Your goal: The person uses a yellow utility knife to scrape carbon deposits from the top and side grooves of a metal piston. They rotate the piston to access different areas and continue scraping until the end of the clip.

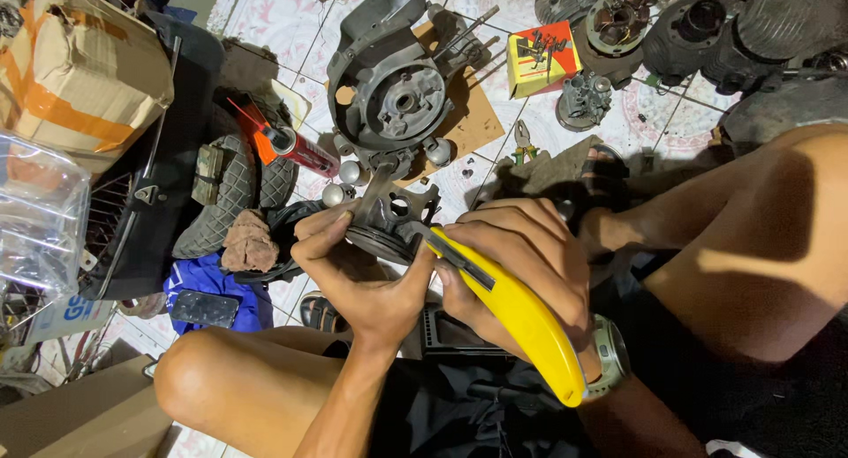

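- The left hand (353, 277) was clamped around a small grey metal engine part (389, 224), thumb and fingers wrapped over its round base, seemingly to steady it against the blade.
- The right hand (521, 255) was closed on a yellow-handled utility knife (512, 312), the dark blade end pressed to the part's right side; the long handle ran back along the wrist past a wristwatch (609, 356).
- Both hands sat close together above the lap, between the raised knees, so the part hung over the tiled floor (291, 21) rather than resting on it.
- Just beyond the hands a larger grey engine casing (393, 83) lay on a brown cardboard sheet (468, 127), probably to keep it off the tiles.
- A red spray can (300, 149) with an orange cap lay tilted beside a quilted black seat pad (234, 197); a brownish rag (249, 242) sat on that pad's near end.
- Toward the far edge of the floor stood a small yellow and red box (543, 60) with small tools or parts sticking out of it, and pliers (523, 142) lay near it.
- In the far left corner was a crumpled brown carton (84, 65) bound with orange tape, with a clear plastic bag (40, 215) below it.
- A dark phone (205, 308) lay on blue cloth (225, 286) by the left knee.
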